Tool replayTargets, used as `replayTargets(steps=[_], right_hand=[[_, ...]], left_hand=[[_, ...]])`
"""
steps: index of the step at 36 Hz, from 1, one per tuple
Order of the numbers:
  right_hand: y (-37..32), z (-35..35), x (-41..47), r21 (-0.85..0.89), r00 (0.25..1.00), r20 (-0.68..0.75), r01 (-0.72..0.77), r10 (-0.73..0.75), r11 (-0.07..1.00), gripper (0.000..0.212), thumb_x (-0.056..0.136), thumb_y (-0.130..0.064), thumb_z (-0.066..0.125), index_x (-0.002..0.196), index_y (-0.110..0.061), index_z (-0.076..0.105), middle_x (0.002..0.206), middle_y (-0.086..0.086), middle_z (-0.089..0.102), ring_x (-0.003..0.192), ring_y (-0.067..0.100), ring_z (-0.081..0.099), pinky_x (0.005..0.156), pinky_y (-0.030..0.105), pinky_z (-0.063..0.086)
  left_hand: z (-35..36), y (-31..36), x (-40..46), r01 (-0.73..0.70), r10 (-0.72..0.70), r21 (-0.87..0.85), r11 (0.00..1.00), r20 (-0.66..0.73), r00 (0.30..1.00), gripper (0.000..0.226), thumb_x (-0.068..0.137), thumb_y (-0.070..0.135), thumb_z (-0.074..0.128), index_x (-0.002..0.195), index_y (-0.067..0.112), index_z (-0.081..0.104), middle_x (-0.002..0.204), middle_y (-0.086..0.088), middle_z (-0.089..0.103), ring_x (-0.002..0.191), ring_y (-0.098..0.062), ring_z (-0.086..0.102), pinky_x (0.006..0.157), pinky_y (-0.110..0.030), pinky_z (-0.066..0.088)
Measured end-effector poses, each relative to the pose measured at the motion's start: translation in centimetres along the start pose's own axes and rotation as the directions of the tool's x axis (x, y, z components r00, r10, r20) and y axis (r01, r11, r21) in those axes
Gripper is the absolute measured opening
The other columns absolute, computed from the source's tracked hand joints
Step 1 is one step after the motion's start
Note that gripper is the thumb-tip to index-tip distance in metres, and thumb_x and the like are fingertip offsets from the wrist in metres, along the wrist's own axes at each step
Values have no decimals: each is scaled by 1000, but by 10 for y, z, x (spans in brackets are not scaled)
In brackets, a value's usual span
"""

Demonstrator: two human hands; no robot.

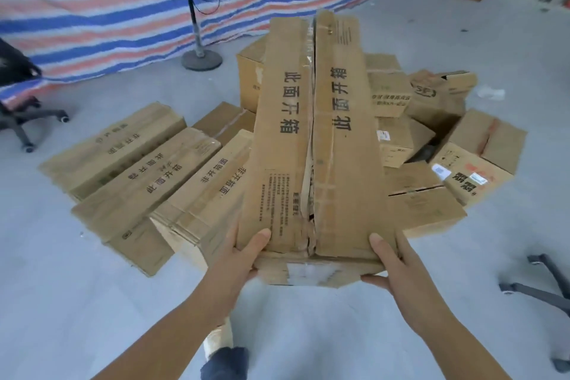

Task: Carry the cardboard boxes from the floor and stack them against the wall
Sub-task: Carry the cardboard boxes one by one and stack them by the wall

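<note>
Left grip: the left hand (246,251) clamps the near left corner of the long box (311,145), thumb lying on the top face, fingers hidden beneath.
Right grip: the right hand (390,265) clamps the near right corner in mirror fashion, thumb on top, fingers curled under the end edge.
Long box: raised off the floor, near end held at the hands, far end reaching out over the pile; narrow and oblong, brown corrugated card, top flaps split along a torn, ragged centre seam, black printed characters on each flap, near end crumpled.
Pile: the other boxes (410,145) lie on the floor under and beyond the held one; three long boxes (145,170) side by side at left, touching along their edges; squarer, smaller ones jumbled at right, some with flaps ajar.
Floor (92,302): smooth pale grey concrete, open on the near side and to both sides of the pile.
Left edge: an office chair (21,102) on castors, well apart from the pile.
Right edge: a chair base (543,287) with castors, near the right forearm.
Far side: a stand fan (200,9) on a round base just behind the pile; behind it a striped tarp (108,9), red, white and blue, woven sheen.
</note>
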State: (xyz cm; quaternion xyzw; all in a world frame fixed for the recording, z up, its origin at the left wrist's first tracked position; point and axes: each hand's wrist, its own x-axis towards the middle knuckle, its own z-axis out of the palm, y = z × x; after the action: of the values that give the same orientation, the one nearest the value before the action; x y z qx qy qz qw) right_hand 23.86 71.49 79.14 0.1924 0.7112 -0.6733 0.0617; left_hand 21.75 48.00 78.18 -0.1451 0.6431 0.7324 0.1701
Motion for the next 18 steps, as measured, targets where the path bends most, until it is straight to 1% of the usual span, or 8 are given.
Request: replayTargets(steps=[2, 4, 7, 8, 10, 12, 14, 18], right_hand=[[-4, 9, -14, -22, 999, 35, 20, -20, 1000, 51, 94, -32, 53, 142, -40, 38, 121, -21, 62, 107, 4, 62, 93, 45, 53], [-10, 20, -28, -49, 995, 82, 64, -60, 997, 51, 95, -30, 52, 141, -43, 36, 118, -29, 60, 109, 4, 59, 93, 45, 52], [-19, 44, -47, -98, 975, 178, 149, -130, 984, 46, 96, -27, 49, 134, -49, 32, 91, -53, 53, 106, -1, 55, 93, 45, 51], [-21, 53, -53, -110, 970, 204, 160, -135, 981, 45, 96, -28, 49, 133, -50, 34, 90, -53, 54, 105, -1, 55, 92, 44, 51], [-22, 73, -64, -135, 957, 261, 164, -124, 977, 47, 95, -32, 51, 136, -50, 37, 109, -39, 59, 108, 2, 58, 92, 44, 52], [-23, 99, -77, -156, 939, 324, 176, -118, 972, 48, 93, -37, 53, 137, -50, 38, 120, -26, 60, 111, 6, 59, 92, 45, 52], [-23, 129, -93, -177, 911, 395, 203, -119, 963, 48, 91, -40, 53, 135, -51, 38, 122, -26, 59, 111, 4, 59, 92, 44, 53], [-16, 202, -134, -200, 838, 535, 248, -106, 948, 50, 92, -38, 53, 138, -47, 38, 119, -30, 58, 111, 2, 59, 92, 44, 52]], left_hand=[[-10, -1, -26, -25, 24, -39, 999, -36, 999, 44, 91, 29, 58, 132, 41, 46, 114, 13, 68, 97, -4, 66, 96, -37, 48], [-23, -5, -51, -48, 42, -73, 996, -83, 996, 42, 91, 29, 58, 129, 44, 47, 114, 15, 68, 97, -2, 66, 98, -39, 46], [-46, -11, -87, -86, 69, -118, 989, -139, 988, 54, 85, 39, 67, 133, 46, 43, 115, 18, 67, 100, -1, 65, 101, -39, 44], [-55, -13, -98, -97, 77, -128, 987, -156, 985, 64, 77, 46, 70, 135, 46, 42, 117, 19, 66, 103, -2, 64, 102, -41, 43], [-76, -18, -121, -126, 95, -156, 980, -188, 977, 82, 62, 55, 70, 138, 44, 39, 120, 17, 65, 108, -4, 63, 105, -44, 41], [-101, -22, -144, -151, 106, -184, 971, -234, 966, 89, 59, 57, 69, 140, 42, 37, 121, 16, 65, 109, -5, 63, 104, -44, 41], [-127, -27, -170, -183, 123, -193, 964, -287, 950, 80, 63, 55, 68, 137, 42, 40, 119, 15, 66, 106, -6, 64, 100, -41, 44], [-188, -48, -231, -233, 114, -223, 947, -442, 890, 37, 93, 32, 57, 128, 41, 49, 115, 14, 68, 101, -4, 65, 88, -33, 48]])
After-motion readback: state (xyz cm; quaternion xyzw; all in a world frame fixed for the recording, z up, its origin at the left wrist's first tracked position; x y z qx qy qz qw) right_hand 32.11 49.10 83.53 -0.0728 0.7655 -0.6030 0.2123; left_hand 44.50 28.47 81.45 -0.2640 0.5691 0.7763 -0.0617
